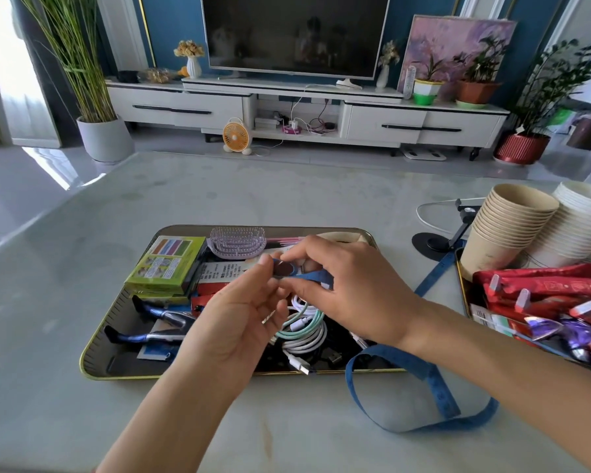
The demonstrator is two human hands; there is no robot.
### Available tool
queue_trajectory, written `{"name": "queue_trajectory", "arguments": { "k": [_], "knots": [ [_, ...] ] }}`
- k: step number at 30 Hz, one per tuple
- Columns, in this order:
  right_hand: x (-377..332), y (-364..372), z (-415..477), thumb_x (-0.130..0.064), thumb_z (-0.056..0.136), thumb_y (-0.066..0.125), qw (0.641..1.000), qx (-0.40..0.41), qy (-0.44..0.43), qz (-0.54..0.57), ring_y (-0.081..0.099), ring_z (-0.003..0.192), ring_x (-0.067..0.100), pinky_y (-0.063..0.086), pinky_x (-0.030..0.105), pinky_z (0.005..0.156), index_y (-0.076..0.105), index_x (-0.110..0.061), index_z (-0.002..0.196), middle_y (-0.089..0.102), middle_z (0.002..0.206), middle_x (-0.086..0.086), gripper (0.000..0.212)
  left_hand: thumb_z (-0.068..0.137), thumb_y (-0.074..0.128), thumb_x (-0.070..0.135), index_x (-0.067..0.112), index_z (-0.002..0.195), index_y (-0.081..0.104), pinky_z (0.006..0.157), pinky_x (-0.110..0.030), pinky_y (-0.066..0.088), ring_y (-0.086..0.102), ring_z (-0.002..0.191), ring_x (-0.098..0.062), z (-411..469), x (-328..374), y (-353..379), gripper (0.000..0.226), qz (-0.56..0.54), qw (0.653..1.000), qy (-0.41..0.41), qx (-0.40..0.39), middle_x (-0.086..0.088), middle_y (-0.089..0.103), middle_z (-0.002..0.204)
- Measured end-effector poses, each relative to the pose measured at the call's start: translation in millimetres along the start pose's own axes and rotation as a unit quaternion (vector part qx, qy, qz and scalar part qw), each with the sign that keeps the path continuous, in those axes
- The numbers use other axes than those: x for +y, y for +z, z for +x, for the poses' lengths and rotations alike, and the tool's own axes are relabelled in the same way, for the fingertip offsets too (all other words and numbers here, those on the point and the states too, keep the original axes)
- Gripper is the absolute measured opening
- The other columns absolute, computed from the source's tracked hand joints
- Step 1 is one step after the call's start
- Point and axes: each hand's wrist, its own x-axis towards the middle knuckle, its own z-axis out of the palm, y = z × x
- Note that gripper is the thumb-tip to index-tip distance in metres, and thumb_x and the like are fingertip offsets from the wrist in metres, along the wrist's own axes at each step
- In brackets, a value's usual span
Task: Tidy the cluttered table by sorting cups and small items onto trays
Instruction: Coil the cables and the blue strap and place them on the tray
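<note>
Both hands hover over the dark tray [96, 339] in the middle of the table. My left hand [239, 315] and my right hand [342, 285] pinch the rolled end of a blue tape measure [434, 380] between their fingertips. The rest of the tape loops loosely over the table at the front right and trails back toward the right. On the tray lie a green box [166, 264], a lilac hairbrush [238, 242], coiled white and teal cables [304, 332] and two blue-handled razors [157, 322]. Stacked paper cups [505, 227] stand on a second tray at the right.
A second stack of white cups [580, 220] and red and purple packets [553, 295] fill the right tray. A black phone stand [437, 242] with a white cable sits behind it. Beyond the marble table [219, 192] are a TV cabinet, a small fan and plants.
</note>
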Motion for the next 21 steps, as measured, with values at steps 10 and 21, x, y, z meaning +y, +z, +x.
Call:
{"name": "queue_trajectory", "arguments": {
  "k": [10, 21],
  "knots": [
    [-7.2, -29.3, 4.5, -0.033, 0.09, 0.057, 0.97, -0.228, 0.077, 0.027, 0.064, 0.072, 0.006, 0.045, 0.029, 0.081, 0.043, -0.032, 0.136, 0.07, 0.067, -0.007, 0.048, 0.066, 0.064, 0.026, 0.013, 0.069, 0.075, 0.051, -0.014, 0.047, 0.059, 0.056, -0.007, -0.8, 14.6, -11.8, 0.017, 0.177, 0.983, 0.006, -0.058, 0.0, 0.063, 0.06],
    [-9.3, -18.5, 2.8, -0.022, 0.088, 0.064, 0.966, -0.219, 0.105, 0.091, 0.061, 0.063, -0.003, 0.045, 0.011, 0.063, 0.062, -0.02, 0.11, 0.065, 0.068, -0.011, 0.023, 0.068, 0.062, 0.034, 0.013, 0.091, 0.072, 0.061, -0.014, 0.048, 0.06, 0.066, -0.006, -2.2, 17.1, -16.4, 0.032, 0.322, 0.941, 0.041, -0.091, 0.001, 0.07, 0.076]
  ]
}}
